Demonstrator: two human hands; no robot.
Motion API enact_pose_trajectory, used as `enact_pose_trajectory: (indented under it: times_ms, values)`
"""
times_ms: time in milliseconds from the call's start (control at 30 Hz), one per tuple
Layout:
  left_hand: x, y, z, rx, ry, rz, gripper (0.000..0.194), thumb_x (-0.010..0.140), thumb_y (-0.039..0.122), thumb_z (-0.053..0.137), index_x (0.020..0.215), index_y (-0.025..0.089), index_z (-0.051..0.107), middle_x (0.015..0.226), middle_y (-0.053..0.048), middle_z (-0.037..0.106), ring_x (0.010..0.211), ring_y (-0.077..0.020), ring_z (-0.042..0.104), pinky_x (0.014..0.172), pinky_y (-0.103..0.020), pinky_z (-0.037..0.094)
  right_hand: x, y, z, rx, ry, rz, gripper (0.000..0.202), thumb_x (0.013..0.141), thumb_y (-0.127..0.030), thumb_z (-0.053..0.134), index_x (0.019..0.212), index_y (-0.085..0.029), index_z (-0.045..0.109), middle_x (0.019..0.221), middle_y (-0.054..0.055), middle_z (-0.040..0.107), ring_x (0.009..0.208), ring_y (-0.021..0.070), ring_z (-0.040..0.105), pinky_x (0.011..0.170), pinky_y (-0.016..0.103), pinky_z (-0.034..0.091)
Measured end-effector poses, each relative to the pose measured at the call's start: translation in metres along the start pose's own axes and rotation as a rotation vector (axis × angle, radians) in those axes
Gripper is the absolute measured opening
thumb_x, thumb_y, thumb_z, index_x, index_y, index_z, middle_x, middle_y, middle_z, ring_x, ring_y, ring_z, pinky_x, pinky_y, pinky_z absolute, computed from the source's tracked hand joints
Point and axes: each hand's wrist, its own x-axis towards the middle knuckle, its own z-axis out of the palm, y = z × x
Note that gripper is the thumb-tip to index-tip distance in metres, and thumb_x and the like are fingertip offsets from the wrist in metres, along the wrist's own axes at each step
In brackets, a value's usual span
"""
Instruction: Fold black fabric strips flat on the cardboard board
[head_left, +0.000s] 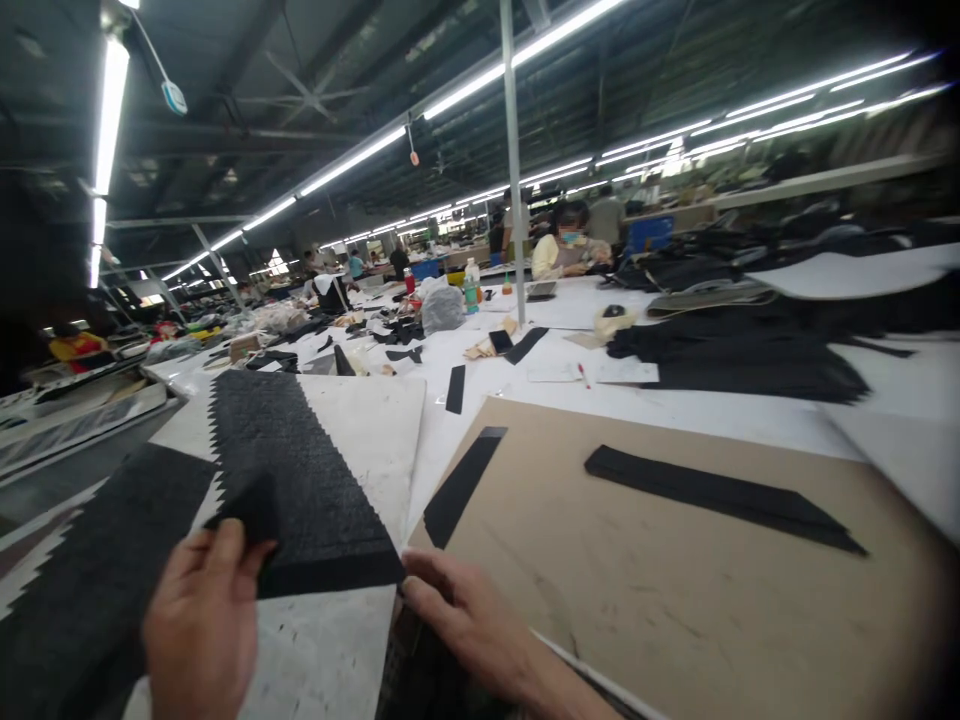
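A black fabric piece [292, 460] with zigzag-cut sides lies over a white board [375, 420]. My left hand [206, 610] pinches its lower left corner, which is folded up a little between thumb and fingers. At the lower right corner of the same piece, my right hand [465, 615] closes thumb and forefinger on the tip. A second dark zigzag-edged piece [112, 560] spreads out to the left, partly behind my left hand. Beside my right hand, a narrow black strip [461, 490] rests on the brown board [675, 620].
Another long black strip [720, 500] lies across the brown board. Black fabric heaps [742, 355] stand to the right. A metal pole [514, 170] rises from the white table. Farther back are a plastic bag [442, 305], bottles [471, 285] and a seated person [559, 255].
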Motion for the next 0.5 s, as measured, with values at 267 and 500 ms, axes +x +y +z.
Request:
enact_pose_trajectory:
  times_ms: [267,500]
  values:
    - [-0.206,-0.106,0.15,0.196,-0.901,0.304,0.017,0.102,0.03,0.051,0.107,0.022,0.066,0.109,-0.006,0.071,0.101,-0.0183,0.069,0.086,-0.028,0.058,-0.099,0.038,-0.095,0.598,0.341,0.38,0.057,0.094,-0.061,0.057,0.131,-0.018,0.063,0.121,0.01,0.069,0.112,0.0278,0.064,0.103,0.043,0.049]
    - [-0.318,-0.128,0.196,0.101,-1.26,0.5,0.019,0.101,0.022,0.052,0.115,0.023,0.065,0.109,-0.009,0.069,0.098,-0.0229,0.065,0.085,-0.039,0.058,-0.207,0.073,-0.147,0.435,0.669,0.662,0.063,0.081,-0.072,0.064,0.107,-0.015,0.072,0.106,0.011,0.073,0.107,0.0313,0.066,0.096,0.041,0.052]
